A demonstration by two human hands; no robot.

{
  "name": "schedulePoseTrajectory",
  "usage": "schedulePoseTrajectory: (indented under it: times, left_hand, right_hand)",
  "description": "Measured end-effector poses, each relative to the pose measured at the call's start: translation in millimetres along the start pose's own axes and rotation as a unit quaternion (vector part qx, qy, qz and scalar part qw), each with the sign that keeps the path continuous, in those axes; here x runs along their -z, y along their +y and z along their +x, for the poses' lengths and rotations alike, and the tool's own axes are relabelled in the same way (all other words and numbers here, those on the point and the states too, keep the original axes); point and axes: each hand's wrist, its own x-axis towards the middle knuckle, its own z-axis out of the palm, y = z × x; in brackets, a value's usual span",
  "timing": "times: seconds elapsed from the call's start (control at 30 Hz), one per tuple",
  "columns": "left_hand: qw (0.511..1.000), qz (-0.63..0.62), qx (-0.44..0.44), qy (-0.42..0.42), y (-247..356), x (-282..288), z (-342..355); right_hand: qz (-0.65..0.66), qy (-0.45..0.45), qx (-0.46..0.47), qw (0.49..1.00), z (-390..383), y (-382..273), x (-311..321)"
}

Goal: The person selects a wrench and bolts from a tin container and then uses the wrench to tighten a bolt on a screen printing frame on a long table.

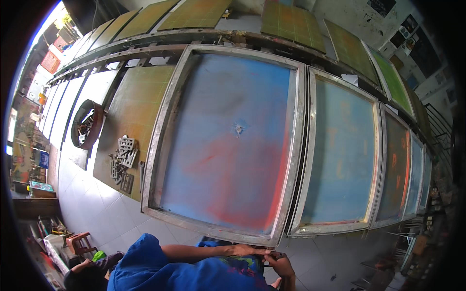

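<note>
Just under the near edge of a large metal-framed printing screen (274, 236), my two hands meet close to its right corner. My left hand (245, 250) reaches in from the left with its fingers stretched out toward the right, their tips by the other hand. My right hand (281, 266) is curled closed around a small dark thing, too small and too covered to name. The screen's mesh (218, 111) is blue, with red ink stains low on it and a pale patch near its middle.
More framed screens (342, 145) stand in a row to the right. On the left, metal hinge-like pieces (125, 154) lie on a greenish board (141, 97); a round tin (95, 127) of hardware sits beyond. A rail (145, 48) runs behind. Another person (90, 271) is at lower left.
</note>
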Motion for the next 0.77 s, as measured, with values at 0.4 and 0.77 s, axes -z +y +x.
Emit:
schedulePoseTrajectory:
  times: [0.4,0.77]
  left_hand:
    - [0.992,0.05,-0.041,0.112,0,-17,3]
    - [0.969,0.02,-0.063,0.24,-15,-46,-3]
  right_hand:
    - [0.007,0.109,0.143,0.984,6,16,-20]
    - [0.026,0.048,0.133,0.99,-4,50,-20]
